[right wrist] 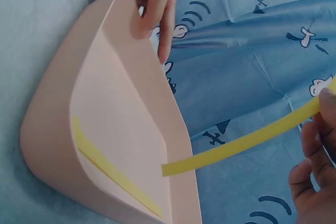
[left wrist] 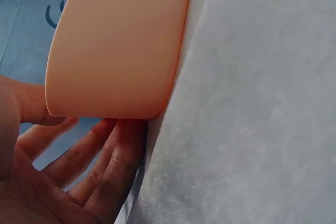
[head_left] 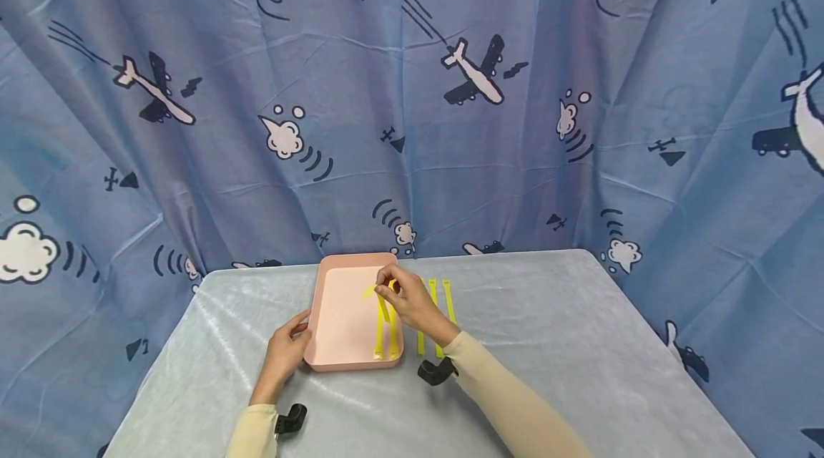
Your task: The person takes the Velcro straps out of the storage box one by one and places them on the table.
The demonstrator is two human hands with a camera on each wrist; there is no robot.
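Observation:
My left hand (head_left: 286, 349) holds the left side of a pink tray (head_left: 331, 315); in the left wrist view its fingers lie against the outer wall and the thumb reaches the rim. Over the tray's right half, my right hand (head_left: 412, 300) pinches one end of a flat yellow strap (right wrist: 236, 148) between thumb and fingertips. The strap's free end hangs over the tray in the right wrist view. Yellow straps (head_left: 378, 340) with wider ends lie lengthwise along the tray's right side. In the right wrist view, strap (right wrist: 118, 174) pieces show beside the tray wall.
Just right of the tray, more yellow straps (head_left: 448, 300) lie side by side on the table, partly hidden by my right arm. A pale grey cloth (head_left: 547, 343) covers the table. Behind it hangs a blue patterned curtain (head_left: 360, 186).

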